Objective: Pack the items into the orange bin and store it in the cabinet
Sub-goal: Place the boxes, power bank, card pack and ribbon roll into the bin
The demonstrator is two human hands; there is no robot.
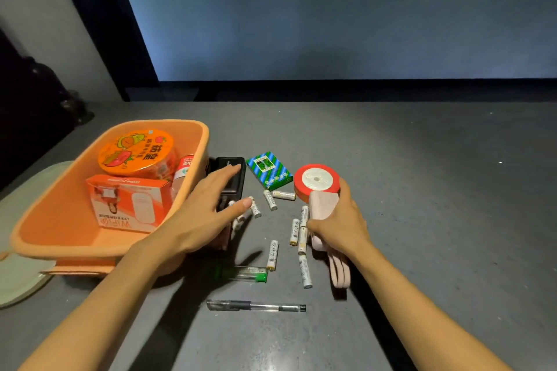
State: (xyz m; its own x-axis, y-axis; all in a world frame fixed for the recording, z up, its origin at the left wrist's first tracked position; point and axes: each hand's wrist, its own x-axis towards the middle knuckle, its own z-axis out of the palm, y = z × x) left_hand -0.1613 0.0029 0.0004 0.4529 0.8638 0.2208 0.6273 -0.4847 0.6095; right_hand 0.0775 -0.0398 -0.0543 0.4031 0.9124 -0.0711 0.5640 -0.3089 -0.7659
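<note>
The orange bin (54, 223) stands at the left of the grey table, holding a round noodle cup (137, 152), an orange-white box (129, 205) and a bottle (184, 169). My left hand (205, 214) hovers with fingers spread over a black device (232, 181) just right of the bin. My right hand (340, 220) is closed around a pink handled object (324, 205) with a strap. A red ribbon spool (316, 179) lies behind it. Several white batteries (272, 254) are scattered between my hands.
A green patterned box (269, 170) lies behind the batteries. A green lighter (250, 275) and a black pen (256, 306) lie nearer to me. A pale lid or tray (18, 280) sits under the bin's left side. A dark wall panel rises behind the table.
</note>
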